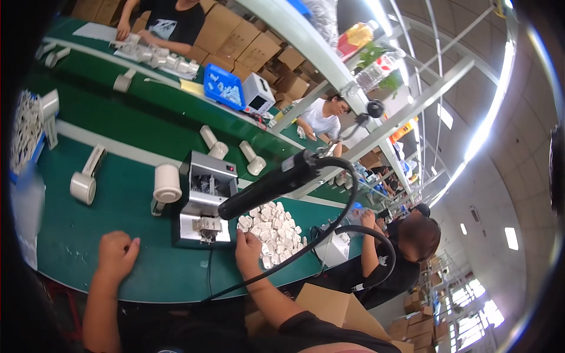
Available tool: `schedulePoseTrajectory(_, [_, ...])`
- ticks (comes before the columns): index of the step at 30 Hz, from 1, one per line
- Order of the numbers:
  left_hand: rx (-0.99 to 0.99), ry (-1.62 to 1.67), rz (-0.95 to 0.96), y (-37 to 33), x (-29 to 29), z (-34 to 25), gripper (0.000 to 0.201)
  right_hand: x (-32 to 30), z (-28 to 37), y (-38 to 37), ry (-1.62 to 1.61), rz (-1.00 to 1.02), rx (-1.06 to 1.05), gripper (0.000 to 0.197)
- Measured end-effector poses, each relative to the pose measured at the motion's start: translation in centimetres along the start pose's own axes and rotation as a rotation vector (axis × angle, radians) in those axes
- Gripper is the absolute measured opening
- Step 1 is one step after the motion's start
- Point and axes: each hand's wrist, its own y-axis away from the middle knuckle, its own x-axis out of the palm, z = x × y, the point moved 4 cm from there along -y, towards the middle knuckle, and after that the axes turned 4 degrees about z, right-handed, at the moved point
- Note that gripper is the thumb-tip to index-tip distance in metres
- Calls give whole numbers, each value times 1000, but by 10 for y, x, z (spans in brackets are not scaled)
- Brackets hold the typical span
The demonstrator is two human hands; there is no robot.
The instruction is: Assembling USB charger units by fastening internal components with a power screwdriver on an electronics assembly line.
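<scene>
My left hand rests on the green tabletop near its front edge, fingers curled into a fist with nothing showing in it. Between my hands stands a grey metal screw feeder, small dark pieces in its upper bay. A black electric screwdriver hangs slanted over its right side. My right hand is closed at the left edge of a heap of small white plastic parts; whatever its fingertips hold is hidden. Left of the feeder are a white plastic part with a round head and a similar one farther left.
Two more round-headed parts lie beyond the feeder. A blue bin of small parts is at far left. The screwdriver's black cable loops down at right, above a cardboard box. Co-workers sit opposite and at right.
</scene>
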Motion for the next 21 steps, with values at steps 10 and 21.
schedulePoseTrajectory(10, [-73,1,117,-15,5,0,27,-29,1,0,-731,-306,168,27])
schedulePoseTrajectory(21, [-209,103,169,-24,7,9,19,44,108,-245,-347,336,-300,35])
